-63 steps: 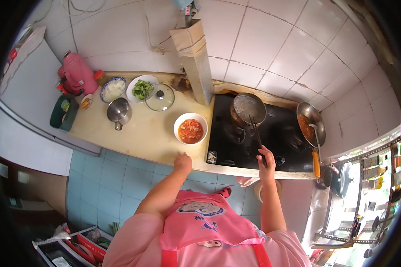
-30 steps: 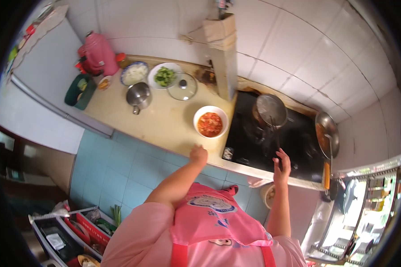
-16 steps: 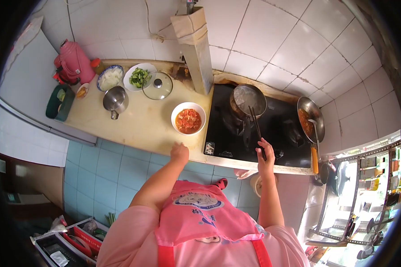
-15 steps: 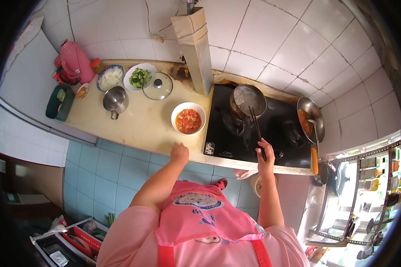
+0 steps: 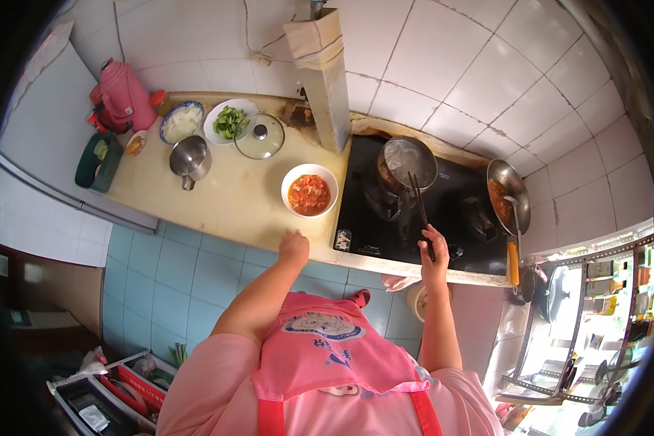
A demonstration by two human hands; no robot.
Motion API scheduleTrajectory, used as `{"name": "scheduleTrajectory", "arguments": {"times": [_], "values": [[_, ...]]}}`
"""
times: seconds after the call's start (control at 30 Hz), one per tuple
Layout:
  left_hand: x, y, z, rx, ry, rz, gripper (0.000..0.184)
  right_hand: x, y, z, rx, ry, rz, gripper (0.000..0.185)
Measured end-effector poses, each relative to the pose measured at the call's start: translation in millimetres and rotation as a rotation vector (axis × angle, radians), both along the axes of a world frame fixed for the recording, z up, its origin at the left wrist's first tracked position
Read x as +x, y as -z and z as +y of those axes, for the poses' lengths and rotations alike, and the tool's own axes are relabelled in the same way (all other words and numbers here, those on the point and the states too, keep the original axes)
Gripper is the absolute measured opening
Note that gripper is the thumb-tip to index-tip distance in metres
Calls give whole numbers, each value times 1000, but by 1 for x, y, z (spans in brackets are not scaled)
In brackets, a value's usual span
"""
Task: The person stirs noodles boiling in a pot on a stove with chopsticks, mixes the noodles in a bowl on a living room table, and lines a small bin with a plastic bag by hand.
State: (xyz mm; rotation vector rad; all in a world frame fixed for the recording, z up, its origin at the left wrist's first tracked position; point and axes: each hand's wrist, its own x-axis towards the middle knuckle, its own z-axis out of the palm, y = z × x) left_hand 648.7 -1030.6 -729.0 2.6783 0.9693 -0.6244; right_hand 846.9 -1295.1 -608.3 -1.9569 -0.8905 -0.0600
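Observation:
My right hand (image 5: 434,254) is closed around a pair of dark chopsticks (image 5: 421,203) at the front of the stove. Their tips reach over the near rim of a pot (image 5: 430,174) of cloudy, bubbling liquid. The pot's dark handle points towards me, just left of the chopsticks. At the counter's front edge my left hand (image 5: 293,247) rests as a loose fist, with nothing visible in it. Just beyond it stands a white bowl (image 5: 287,204) of chopped tomato in red juice.
A wok (image 5: 523,189) with red sauce and a ladle sits on the right burner. Along the counter (image 5: 232,207) are a glass lid (image 5: 269,145), plate of chopped greens (image 5: 230,123), bowl of white slices (image 5: 182,123), and steel pot (image 5: 189,161). A boxed pipe (image 5: 325,102) rises behind.
The whole view has shifted slightly. The chopsticks' tips stay at the pot's near side, and both hands hold nearly the same places.

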Motion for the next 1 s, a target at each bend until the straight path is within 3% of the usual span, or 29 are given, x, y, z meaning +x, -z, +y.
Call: {"name": "scheduleTrajectory", "arguments": {"times": [0.2,0.7,0.77,1.0], "values": [[2,44,2,-17,-173,-115,36,0,1,1,5,3,-20,23],[3,29,0,-23,-196,-110,35,-1,-1,2,-3,11,-13,23],[4,17,1,-25,-79,-7,37,-1,0,1,-6,8,-19,23],[4,53,3,-1,-158,-60,37,0,0,-1,-9,5,-19,22]]}}
